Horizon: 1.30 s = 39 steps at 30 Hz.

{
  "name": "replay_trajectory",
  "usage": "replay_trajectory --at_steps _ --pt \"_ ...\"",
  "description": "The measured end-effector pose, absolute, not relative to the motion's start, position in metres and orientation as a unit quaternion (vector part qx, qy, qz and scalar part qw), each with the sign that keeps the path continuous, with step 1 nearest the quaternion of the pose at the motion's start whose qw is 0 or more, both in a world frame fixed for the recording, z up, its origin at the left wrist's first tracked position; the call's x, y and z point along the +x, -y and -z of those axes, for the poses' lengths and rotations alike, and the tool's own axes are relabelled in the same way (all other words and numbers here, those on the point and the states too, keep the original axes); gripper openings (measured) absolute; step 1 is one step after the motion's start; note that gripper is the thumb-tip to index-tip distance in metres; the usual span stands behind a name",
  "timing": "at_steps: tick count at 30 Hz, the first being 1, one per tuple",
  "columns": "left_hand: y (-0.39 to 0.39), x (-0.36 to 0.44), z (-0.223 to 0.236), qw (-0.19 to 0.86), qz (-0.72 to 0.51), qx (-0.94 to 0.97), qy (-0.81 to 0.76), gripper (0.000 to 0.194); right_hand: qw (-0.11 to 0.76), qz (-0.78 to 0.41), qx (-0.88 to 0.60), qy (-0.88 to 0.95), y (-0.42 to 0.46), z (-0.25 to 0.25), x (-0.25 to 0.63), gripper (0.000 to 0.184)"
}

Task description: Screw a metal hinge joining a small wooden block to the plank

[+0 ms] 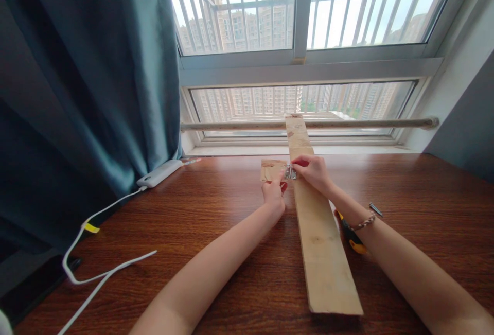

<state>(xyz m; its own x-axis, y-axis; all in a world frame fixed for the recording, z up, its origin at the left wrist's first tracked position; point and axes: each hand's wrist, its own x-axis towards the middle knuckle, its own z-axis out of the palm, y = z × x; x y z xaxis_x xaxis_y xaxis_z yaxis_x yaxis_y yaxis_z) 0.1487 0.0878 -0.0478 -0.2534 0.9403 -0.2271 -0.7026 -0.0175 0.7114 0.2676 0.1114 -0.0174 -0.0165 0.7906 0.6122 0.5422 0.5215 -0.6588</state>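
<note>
A long pale wooden plank (322,242) lies lengthwise on the dark wooden table (216,222), its far end resting on a rail by the window. A small wooden block (271,169) sits against its left edge, with a small metal hinge (290,172) between them. My left hand (274,193) pinches the near edge of the small block, fingers closed. My right hand (314,170) rests on the plank, fingers curled and pressed on the hinge.
A yellow-and-black tool (353,237) lies partly under my right forearm, a screw (375,210) beside it. A white power bank (160,173) with a white cable (96,268) sits at the left, near the teal curtain (85,93). The window is behind.
</note>
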Motion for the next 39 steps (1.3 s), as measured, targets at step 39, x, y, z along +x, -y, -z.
replay_trajectory --at_steps 39 --pt "-0.0799 0.1520 0.0447 0.657 -0.670 0.151 -0.311 0.018 0.397 0.075 -0.413 0.816 -0.1070 0.0171 0.2621 0.018"
